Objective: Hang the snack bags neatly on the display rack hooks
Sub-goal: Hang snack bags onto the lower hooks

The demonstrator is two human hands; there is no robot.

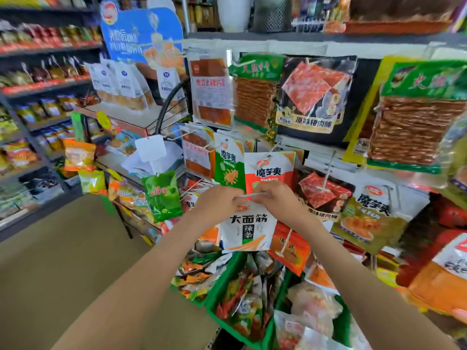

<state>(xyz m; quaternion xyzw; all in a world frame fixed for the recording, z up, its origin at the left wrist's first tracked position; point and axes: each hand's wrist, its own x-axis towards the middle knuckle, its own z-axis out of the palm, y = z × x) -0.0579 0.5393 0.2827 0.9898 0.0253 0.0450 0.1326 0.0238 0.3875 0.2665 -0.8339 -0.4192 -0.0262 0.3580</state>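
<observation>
A white snack bag (249,231) with black characters is hanging upright in front of the rack's lower rows, held up by its top edge. The left hand (217,202) is pinching the bag's upper left corner with curled fingers, and the right hand (276,197) is pinching the upper right part of the same edge. A thin white hook (252,195) is running level between the two hands, right at the bag's top; whether it is passing through the bag's hole cannot be told.

Just behind the hands, an orange-and-white bag (269,170) is hanging, with a green-and-white bag (228,165) beside it to the left. To the right, red dried-meat bags (321,195) are hanging on another hook. In the top row, a green-topped bag (255,92) is sitting next to a black bag (316,94).

Below the held bag, green bins (213,303) are holding loose packets in a jumble. Left of the hands, a green packet (163,195) is dangling from a neighbouring stand, under a blue sign (141,34). Brown floor (63,248) is showing at lower left.
</observation>
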